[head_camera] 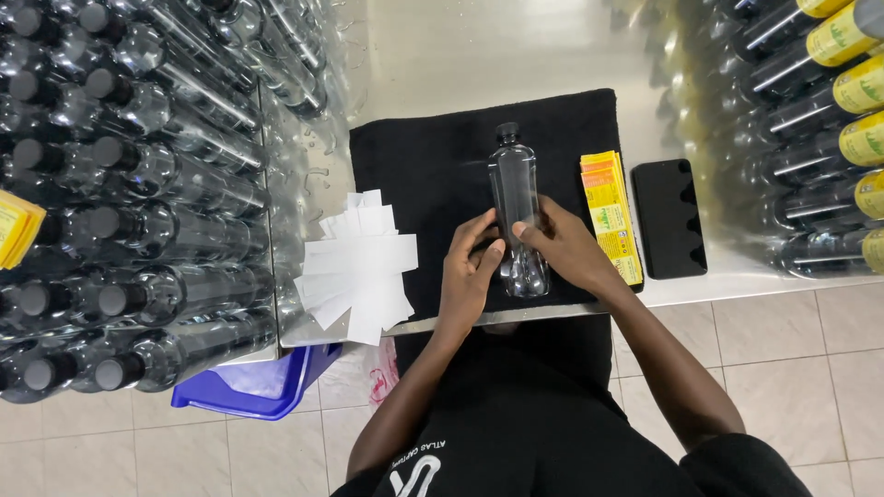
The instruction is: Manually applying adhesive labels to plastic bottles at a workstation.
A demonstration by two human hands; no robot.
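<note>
A clear plastic bottle [514, 189] with a black cap lies on a black cloth [433, 156], cap pointing away from me. My left hand [468, 271] rests against the bottle's lower left side, fingers curled toward it. My right hand [564, 244] grips the lower right side, thumb across the bottle. Both hands hold the bottle's lower half. A stack of yellow labels [610, 212] lies just right of the bottle. A fan of white paper strips [359, 267] lies to the left of my left hand.
Several unlabelled black-capped bottles [138, 202] are stacked at the left. Bottles with yellow labels [829, 129] lie at the right. A black phone [669, 218] sits beside the labels. A blue bin [258, 382] stands below the metal table's edge [442, 322].
</note>
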